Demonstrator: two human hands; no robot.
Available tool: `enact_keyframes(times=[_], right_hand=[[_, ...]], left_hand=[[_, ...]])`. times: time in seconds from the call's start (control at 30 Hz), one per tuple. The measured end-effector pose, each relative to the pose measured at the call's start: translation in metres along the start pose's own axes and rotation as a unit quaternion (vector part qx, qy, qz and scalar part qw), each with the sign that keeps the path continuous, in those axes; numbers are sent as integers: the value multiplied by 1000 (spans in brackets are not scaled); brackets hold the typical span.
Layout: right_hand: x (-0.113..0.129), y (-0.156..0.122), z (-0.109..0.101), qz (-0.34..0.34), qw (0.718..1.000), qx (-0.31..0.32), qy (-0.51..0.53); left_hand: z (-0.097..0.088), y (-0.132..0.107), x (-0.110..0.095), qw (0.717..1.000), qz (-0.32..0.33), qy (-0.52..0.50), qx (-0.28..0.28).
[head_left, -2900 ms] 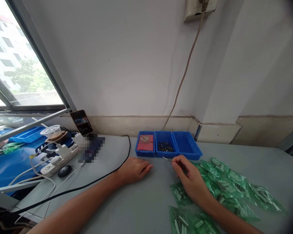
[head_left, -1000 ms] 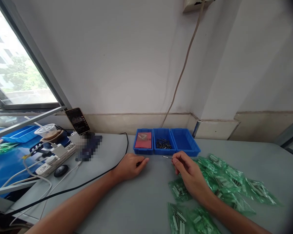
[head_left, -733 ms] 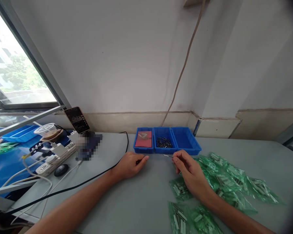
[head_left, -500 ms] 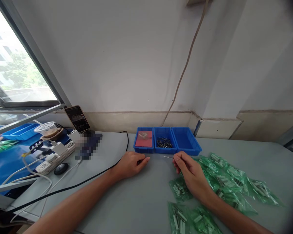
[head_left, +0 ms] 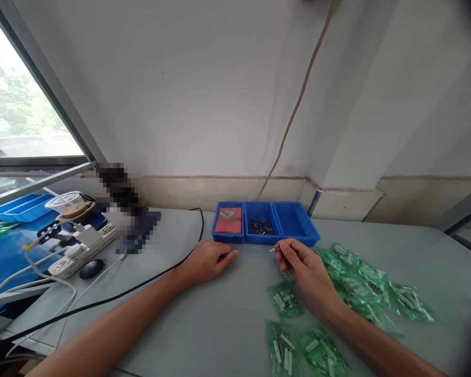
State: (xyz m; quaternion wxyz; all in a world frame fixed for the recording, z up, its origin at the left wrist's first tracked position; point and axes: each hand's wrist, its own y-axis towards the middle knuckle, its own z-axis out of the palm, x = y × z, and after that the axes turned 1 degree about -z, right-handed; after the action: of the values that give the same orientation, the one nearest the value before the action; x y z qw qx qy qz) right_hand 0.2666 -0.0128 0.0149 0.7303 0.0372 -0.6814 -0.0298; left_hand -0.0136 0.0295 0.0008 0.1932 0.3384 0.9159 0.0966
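Note:
My right hand (head_left: 304, 272) rests on the grey table (head_left: 220, 319) with finger and thumb pinched on a thin metal pin (head_left: 271, 250) that points left. My left hand (head_left: 208, 260) lies knuckles-up on the table a short way to the left, its fingers curled over a small dark piece (head_left: 221, 257). Just beyond both hands stand three joined blue bins (head_left: 298, 225): the left one holds a red pad (head_left: 228, 220), the middle one several dark pins (head_left: 260, 226), and the right one shows nothing inside.
Several green plastic bags of small parts (head_left: 357, 288) lie scattered at my right. A black cable (head_left: 141, 285) crosses the table on the left. Further left are a power strip with plugs (head_left: 78, 246), a lidded cup (head_left: 66, 201) and a blue tray (head_left: 18, 207).
My right hand has drawn the pin back a little, so less of it shows past the fingertips. The left hand's fingers have curled over a small dark piece. The view has shifted slightly.

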Motion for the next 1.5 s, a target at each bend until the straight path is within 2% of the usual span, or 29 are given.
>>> enact_keyframes(times=[0.2, 0.33, 0.7, 0.9, 1.17, 1.5], right_hand=[[-2, 4, -5, -23, 996, -85, 19], [-1, 3, -5, -9, 995, -99, 24], [3, 2, -4, -17, 998, -57, 33], [2, 0, -1, -35, 998, -32, -36], [1, -2, 4, -54, 998, -11, -29], [-1, -6, 5, -53, 993, 20, -106]], left_hand=[[0, 0, 1, 1000, 1, -2, 3], [0, 1, 1, 1000, 2, -4, 1], [-1, 2, -1, 1000, -3, -1, 7], [-2, 1, -3, 1000, 8, 1, 4], [-2, -1, -3, 1000, 11, 17, 13], [-1, 0, -4, 1000, -10, -14, 14]])
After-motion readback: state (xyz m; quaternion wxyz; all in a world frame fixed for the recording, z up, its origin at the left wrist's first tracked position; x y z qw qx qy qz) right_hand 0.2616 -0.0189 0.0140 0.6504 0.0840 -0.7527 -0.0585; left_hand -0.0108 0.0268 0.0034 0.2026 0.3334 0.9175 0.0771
